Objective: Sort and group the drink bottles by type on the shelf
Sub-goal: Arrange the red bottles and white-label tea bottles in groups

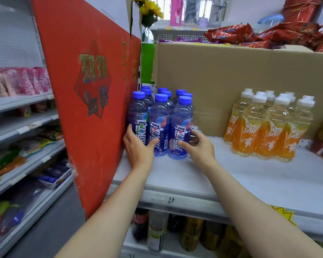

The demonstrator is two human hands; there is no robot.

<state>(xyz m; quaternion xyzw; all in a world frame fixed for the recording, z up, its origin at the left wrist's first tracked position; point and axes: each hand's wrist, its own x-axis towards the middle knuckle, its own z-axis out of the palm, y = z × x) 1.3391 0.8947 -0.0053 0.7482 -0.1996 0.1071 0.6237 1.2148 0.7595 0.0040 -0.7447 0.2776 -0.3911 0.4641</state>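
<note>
Several blue-capped bottles with blue labels (159,118) stand packed together at the shelf's left end, against a red box. My left hand (137,146) wraps the base of the front-left blue bottle, thumb across the middle one. My right hand (199,146) curls round the lower part of the front-right blue bottle (181,129). Further right, apart from these, several white-capped bottles with orange labels (266,125) stand in a group on the same white shelf (231,179).
A tall red box (93,90) bounds the shelf on the left. A brown cardboard box (231,75) stands behind the bottles, with red snack packets (268,36) on top. Dark bottles (175,231) stand on the shelf below. Side shelves at left hold packaged snacks (21,82).
</note>
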